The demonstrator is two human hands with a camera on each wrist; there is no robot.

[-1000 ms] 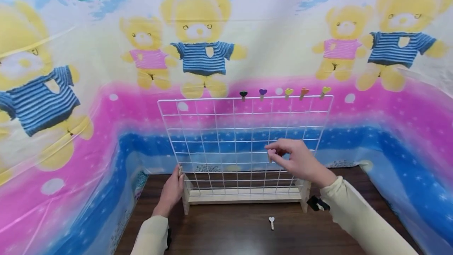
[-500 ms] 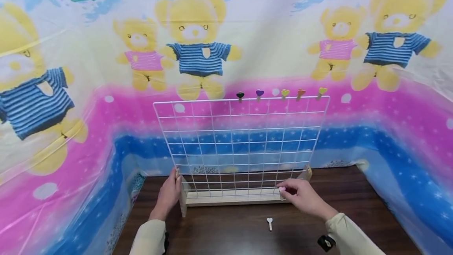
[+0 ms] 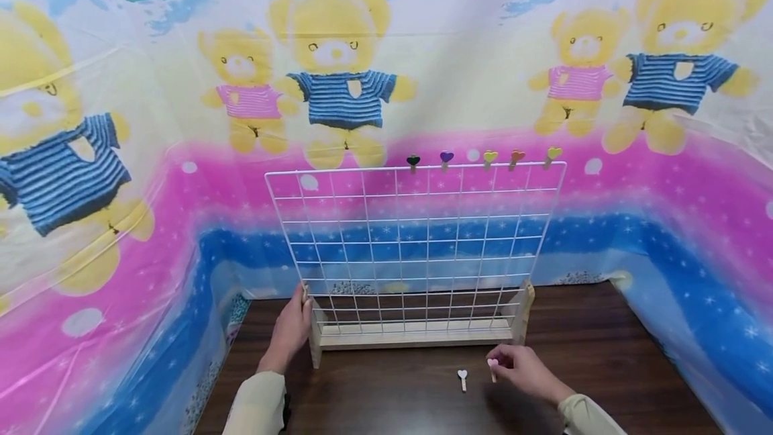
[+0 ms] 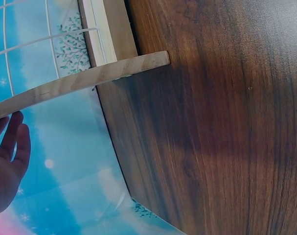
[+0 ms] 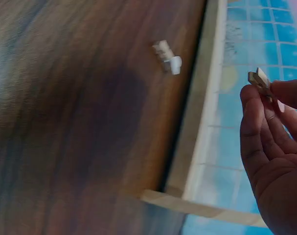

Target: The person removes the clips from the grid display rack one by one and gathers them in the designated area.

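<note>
My right hand [image 3: 524, 369] pinches a pink heart clip [image 3: 493, 363] between thumb and fingers, in front of the grid rack [image 3: 417, 337], near its right end; I cannot tell whether the clip's lower tip touches the table [image 3: 386, 405]. My left hand [image 3: 290, 329] is at the rack's left end, fingertips touching the outer side of its wooden upright [image 4: 89, 77]; my thumb is hard to make out, so I cannot tell whether I am gripping it. In front of the rack, to the right of its middle, a white heart clip [image 3: 462, 379] lies flat, its heart end toward the rack. Along the right half of the rack's top wire sit five more, left to right: a dark clip [image 3: 413, 161], a purple clip [image 3: 446, 157], a yellow clip [image 3: 490, 156], an orange clip [image 3: 517, 156] and, nearest the rack's right corner, another yellow clip [image 3: 553, 153]. Behind the rack hangs a bear-printed cloth [image 3: 459, 86].
</note>
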